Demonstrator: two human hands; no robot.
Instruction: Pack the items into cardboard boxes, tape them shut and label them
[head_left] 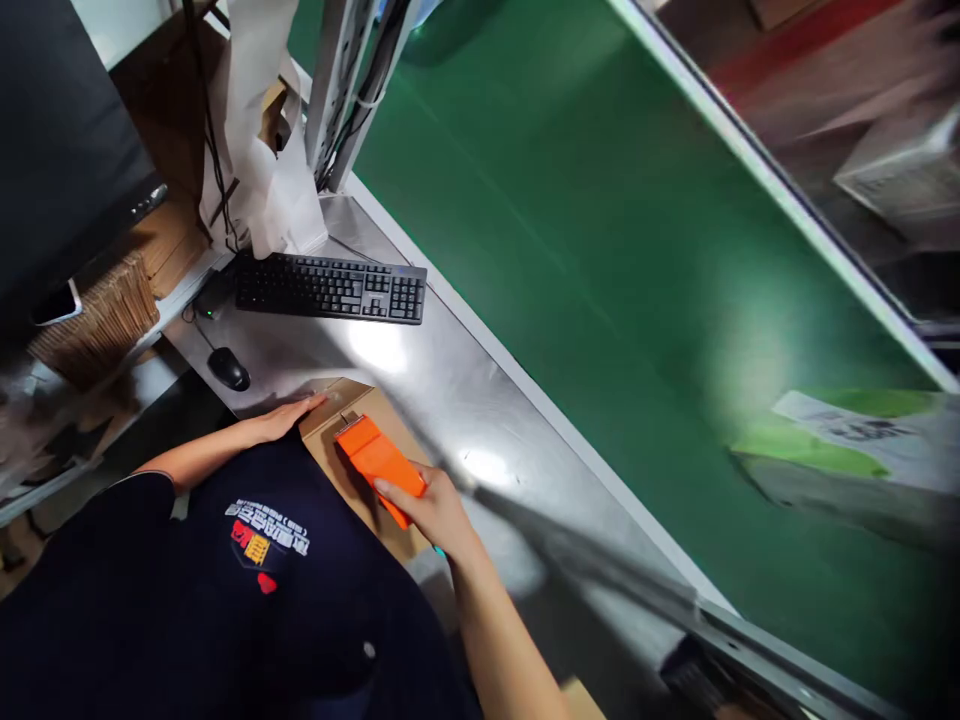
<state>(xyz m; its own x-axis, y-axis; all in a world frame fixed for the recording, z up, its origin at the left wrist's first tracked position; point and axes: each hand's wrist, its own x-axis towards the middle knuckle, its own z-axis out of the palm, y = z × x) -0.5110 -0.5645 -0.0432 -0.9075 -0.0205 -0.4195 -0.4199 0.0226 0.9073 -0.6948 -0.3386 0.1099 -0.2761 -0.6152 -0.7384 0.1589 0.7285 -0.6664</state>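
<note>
My right hand [435, 508] grips an orange hand-held tool [379, 462], thumb on top and fingers wrapped round its side. The tool has a small metal part at its far end, and I cannot make out its exact kind. Under it lies a brown cardboard box [397, 410], close against the front of my dark shirt. With fingers stretched out and together, my left hand [289, 415] rests at the box's left edge. The body of the shirt hides the near part of the box.
A keyboard [330, 287] and a mouse [228, 369] sit on the metal table [450, 380]. Beyond the table edge runs a green conveyor belt [540, 230], carrying a green-and-white package [847, 440]. A dark monitor [60, 140] and stacked flat cardboard [101, 320] stand at left.
</note>
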